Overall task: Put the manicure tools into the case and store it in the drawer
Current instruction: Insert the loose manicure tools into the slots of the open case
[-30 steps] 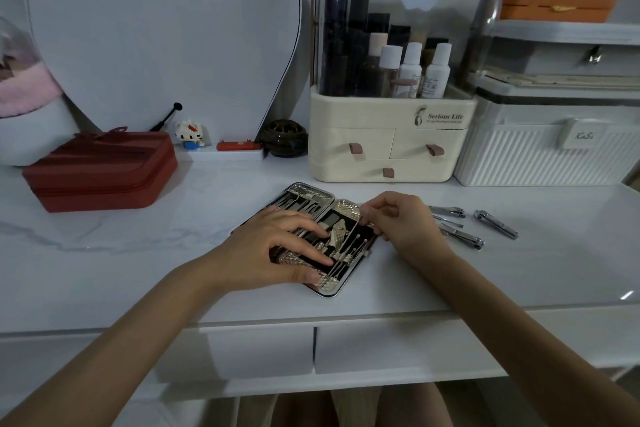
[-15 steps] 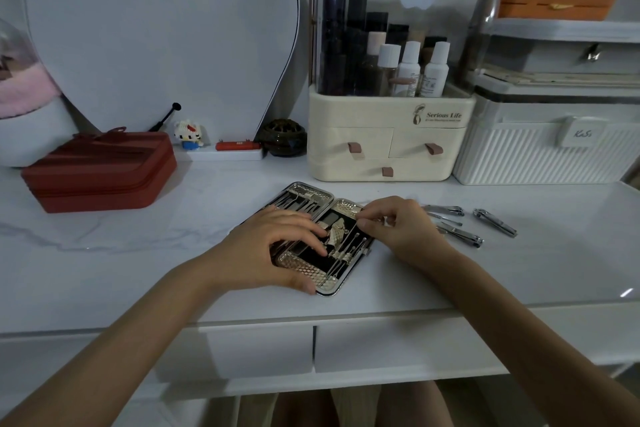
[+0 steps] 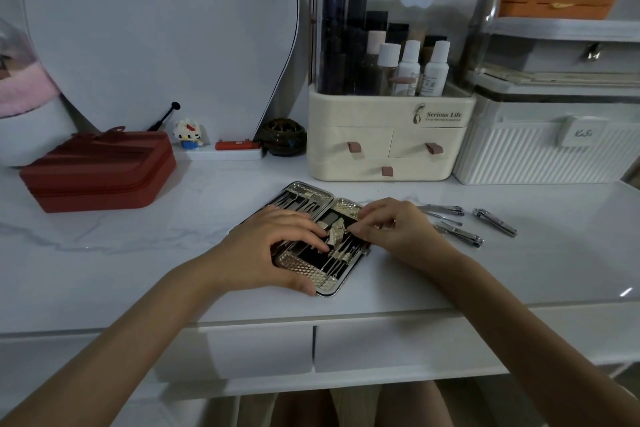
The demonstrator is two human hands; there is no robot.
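Case [image 3: 304,218] lies open and flat near the front edge of the white marbled surface [image 3: 138,253], midway along it, with thin metal tools strapped in rows on both halves. The left hand [image 3: 266,250] rests spread over the left half, fingers pressing down and thumb at the case's front edge, apparently to keep the case from sliding. The right hand [image 3: 388,225] sits on the right half with its fingertips pressed together as a pinching grip; it seems to be seating a small tool under a strap, though what it pinches is too small to tell. Loose clippers [image 3: 495,222] and a few other metal tools lie just right of the case, toward the right edge, not yet packed. Two shut drawers [image 3: 398,343] sit under the front edge. Along the back edge stand a red pouch [image 3: 100,170], a cream cosmetics organiser [image 3: 388,135] and a white ribbed box [image 3: 540,152], with a curved mirror [image 3: 156,38] behind.
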